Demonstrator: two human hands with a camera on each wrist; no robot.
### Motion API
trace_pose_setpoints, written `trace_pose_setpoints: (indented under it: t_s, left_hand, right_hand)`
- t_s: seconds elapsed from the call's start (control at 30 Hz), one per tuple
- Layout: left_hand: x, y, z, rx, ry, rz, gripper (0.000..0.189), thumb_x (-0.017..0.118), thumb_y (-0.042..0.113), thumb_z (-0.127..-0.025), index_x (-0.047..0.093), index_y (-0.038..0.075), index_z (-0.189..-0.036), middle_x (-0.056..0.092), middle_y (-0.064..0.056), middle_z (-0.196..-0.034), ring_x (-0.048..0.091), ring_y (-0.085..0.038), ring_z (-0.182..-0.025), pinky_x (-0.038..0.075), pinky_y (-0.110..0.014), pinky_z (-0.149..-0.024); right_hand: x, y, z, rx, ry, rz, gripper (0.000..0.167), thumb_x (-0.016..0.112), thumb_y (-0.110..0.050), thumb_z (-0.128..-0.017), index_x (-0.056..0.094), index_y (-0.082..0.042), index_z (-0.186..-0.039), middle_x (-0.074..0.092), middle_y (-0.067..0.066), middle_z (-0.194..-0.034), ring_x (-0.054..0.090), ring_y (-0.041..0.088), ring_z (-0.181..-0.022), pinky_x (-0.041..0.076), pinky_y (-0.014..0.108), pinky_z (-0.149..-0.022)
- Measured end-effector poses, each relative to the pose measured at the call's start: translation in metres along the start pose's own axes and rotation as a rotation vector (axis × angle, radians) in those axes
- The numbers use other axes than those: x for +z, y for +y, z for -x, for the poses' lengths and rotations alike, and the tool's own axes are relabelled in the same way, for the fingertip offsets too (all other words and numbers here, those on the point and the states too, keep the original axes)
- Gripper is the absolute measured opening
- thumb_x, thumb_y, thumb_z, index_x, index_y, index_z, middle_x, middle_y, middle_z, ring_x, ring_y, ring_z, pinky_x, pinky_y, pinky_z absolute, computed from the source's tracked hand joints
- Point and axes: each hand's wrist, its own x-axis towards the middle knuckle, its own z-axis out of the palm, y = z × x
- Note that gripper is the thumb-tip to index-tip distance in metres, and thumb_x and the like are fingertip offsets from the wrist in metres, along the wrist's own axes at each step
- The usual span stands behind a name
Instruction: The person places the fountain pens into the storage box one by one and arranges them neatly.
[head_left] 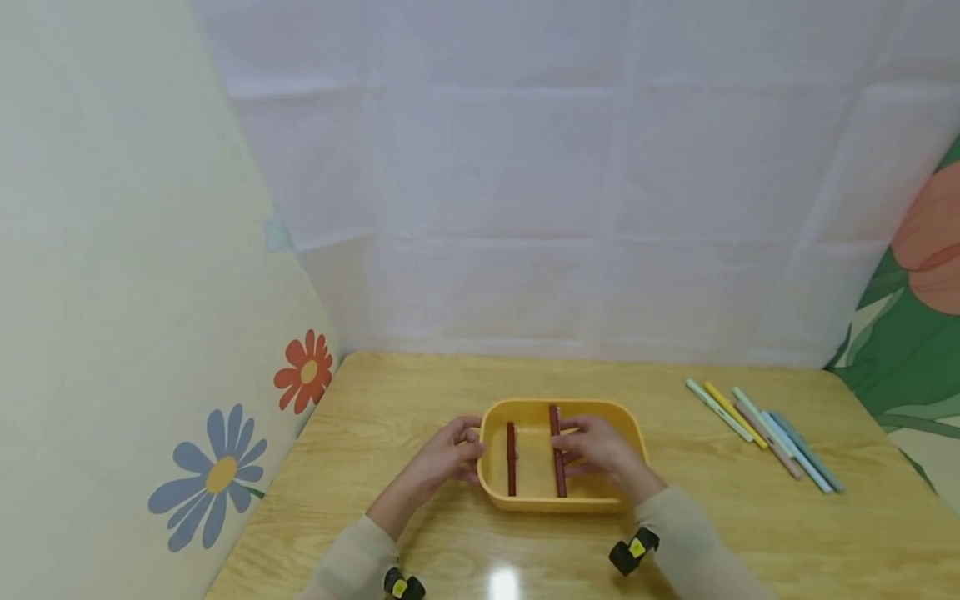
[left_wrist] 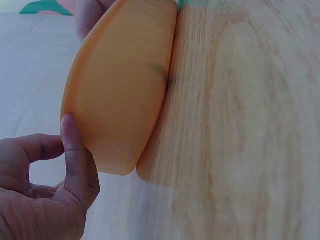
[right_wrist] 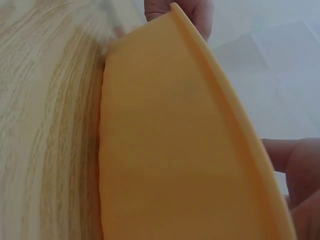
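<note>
A yellow rectangular container [head_left: 564,505] with rounded corners rests on the wooden table. Two dark red bars stand in it, running front to back: a left bar [head_left: 512,460] and a right bar [head_left: 560,475]. My left hand [head_left: 442,457] pinches the container's left end; in the left wrist view, fingers press the outer wall [left_wrist: 120,100] near the rim. Over the container's right half, my right hand [head_left: 600,450] has its fingertips at the right bar, one reaching across it. The container's wall [right_wrist: 160,125] hides those fingertips in the right wrist view.
To the right of the container lie several slim pens, among them a yellow pen [head_left: 735,415], a pink pen [head_left: 768,440] and a blue-grey pen [head_left: 806,452]. A white cloth [head_left: 510,208] hangs behind the table [head_left: 420,379]. A flowered panel [head_left: 150,333] borders the left side.
</note>
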Motion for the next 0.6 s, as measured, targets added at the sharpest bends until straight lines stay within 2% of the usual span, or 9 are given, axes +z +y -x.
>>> trace_pose_setpoints:
  t_s: [0.3,0.6]
  left_hand:
    - [-0.002,0.000,-0.001,0.012,-0.007,0.002,0.052,0.059,0.003,-0.094,0.040,-0.004,-0.142,0.052,-0.007,-0.099,0.059,-0.016,-0.074,0.056,-0.027,-0.061]
    - [-0.001,-0.002,0.002,0.006,-0.017,0.007,0.052,0.059,0.003,-0.094,0.039,-0.006,-0.142,0.051,-0.006,-0.098,0.058,-0.015,-0.076,0.056,-0.026,-0.060]
  right_hand:
    - [0.012,0.002,-0.008,0.015,0.000,0.004,0.044,0.068,-0.008,-0.095,0.054,0.008,-0.133,0.069,0.016,-0.094,0.066,0.021,-0.078,0.063,0.038,-0.067]
    - [0.024,0.004,-0.010,0.021,0.004,-0.012,0.038,0.067,-0.003,-0.094,0.056,0.010,-0.127,0.068,0.014,-0.085,0.064,0.019,-0.071,0.062,0.036,-0.062]
